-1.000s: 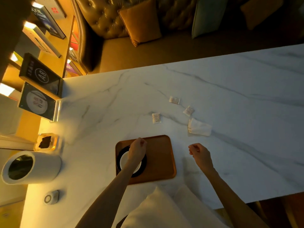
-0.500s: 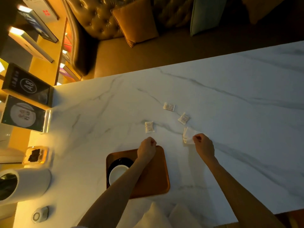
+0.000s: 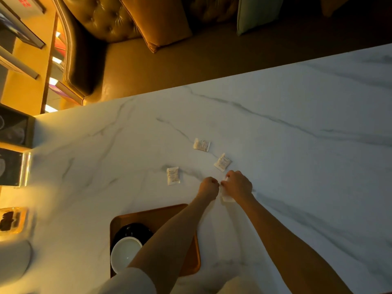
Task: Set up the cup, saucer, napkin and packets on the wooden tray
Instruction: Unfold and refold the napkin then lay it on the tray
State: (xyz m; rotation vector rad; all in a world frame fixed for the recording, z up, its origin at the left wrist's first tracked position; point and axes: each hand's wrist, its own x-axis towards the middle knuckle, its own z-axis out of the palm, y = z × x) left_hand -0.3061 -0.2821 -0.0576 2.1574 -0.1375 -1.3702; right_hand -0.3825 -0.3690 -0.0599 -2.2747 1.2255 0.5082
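A wooden tray (image 3: 157,215) lies at the near edge of the marble table. A black saucer (image 3: 129,231) sits on its left side with a white cup (image 3: 125,252) on it. My right hand (image 3: 238,184) covers and grips the white napkin (image 3: 226,197) just beyond the tray's far right corner. My left hand (image 3: 209,186) is closed beside it, touching or almost touching the napkin's left edge. Three small white packets lie on the table beyond the hands: one on the left (image 3: 173,175), one further back (image 3: 201,144), one on the right (image 3: 222,162).
The marble table (image 3: 297,145) stretches away to the right. A white cylinder (image 3: 12,259), a small glass dish (image 3: 11,219) and standing sign frames (image 3: 12,166) crowd its left edge. A tufted sofa with cushions (image 3: 157,20) stands beyond the far edge.
My left hand left the cup on the saucer and moved up right to the napkin. My right hand reached the napkin and closed on it. The camera tilted forward.
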